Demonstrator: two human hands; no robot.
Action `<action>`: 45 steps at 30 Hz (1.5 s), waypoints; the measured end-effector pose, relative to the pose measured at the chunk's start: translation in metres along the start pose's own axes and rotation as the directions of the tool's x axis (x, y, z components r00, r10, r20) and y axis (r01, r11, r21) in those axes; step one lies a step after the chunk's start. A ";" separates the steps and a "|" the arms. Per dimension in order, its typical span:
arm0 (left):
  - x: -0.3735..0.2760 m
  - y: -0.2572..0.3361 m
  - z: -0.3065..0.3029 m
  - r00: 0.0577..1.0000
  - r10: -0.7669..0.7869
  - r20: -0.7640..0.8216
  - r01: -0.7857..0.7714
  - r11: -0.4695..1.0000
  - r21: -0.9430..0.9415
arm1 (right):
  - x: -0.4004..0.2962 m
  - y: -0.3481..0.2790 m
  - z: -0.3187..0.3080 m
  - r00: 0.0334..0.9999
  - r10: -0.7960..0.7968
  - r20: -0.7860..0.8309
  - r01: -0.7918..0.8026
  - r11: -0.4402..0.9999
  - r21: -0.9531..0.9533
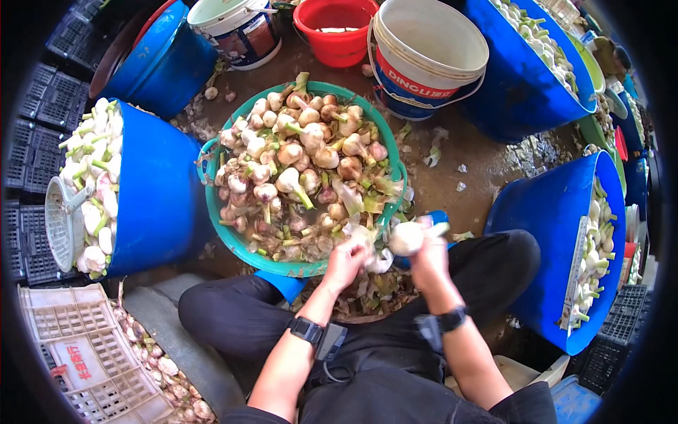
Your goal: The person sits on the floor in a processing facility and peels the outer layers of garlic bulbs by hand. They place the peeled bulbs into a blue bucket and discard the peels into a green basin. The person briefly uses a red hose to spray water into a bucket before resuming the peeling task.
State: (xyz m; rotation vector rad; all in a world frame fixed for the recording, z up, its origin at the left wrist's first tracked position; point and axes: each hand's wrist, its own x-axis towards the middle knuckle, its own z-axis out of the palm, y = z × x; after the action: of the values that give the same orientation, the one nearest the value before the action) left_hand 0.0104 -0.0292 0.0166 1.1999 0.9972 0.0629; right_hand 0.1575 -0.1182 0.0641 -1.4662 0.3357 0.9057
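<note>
My right hand point(430, 259) grips a white garlic bulb point(406, 238) with a short green stem, at the near right edge of a green basin point(229, 245). Beside it, my left hand point(347, 261) is closed on a loose, pale garlic skin point(361, 234), blurred by motion. Unpeeled garlic bulbs point(311, 137) fill the basin, piled above brownish water with loose skins among them. Below both hands, a heap of stripped garlic skins point(378, 297) lies between my legs.
Blue tubs of white garlic stand left point(159, 185) and right point(545, 238), another point(514, 95) at far right. White buckets point(431, 37) and a red bucket point(335, 32) line the back. A plastic crate point(95, 350) lies beside unpeeled garlic at lower left.
</note>
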 end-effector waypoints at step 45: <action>-0.016 0.041 -0.030 1.000 -0.005 0.010 0.008 0.920 -0.391 | 0.001 0.018 0.013 0.629 0.096 0.772 0.152 0.958 -0.243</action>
State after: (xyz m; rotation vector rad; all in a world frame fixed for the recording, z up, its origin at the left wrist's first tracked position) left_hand -0.0008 0.0013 0.0584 0.8279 0.9277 0.2412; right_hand 0.1414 -0.1080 0.0520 -1.1751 -0.5010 1.5204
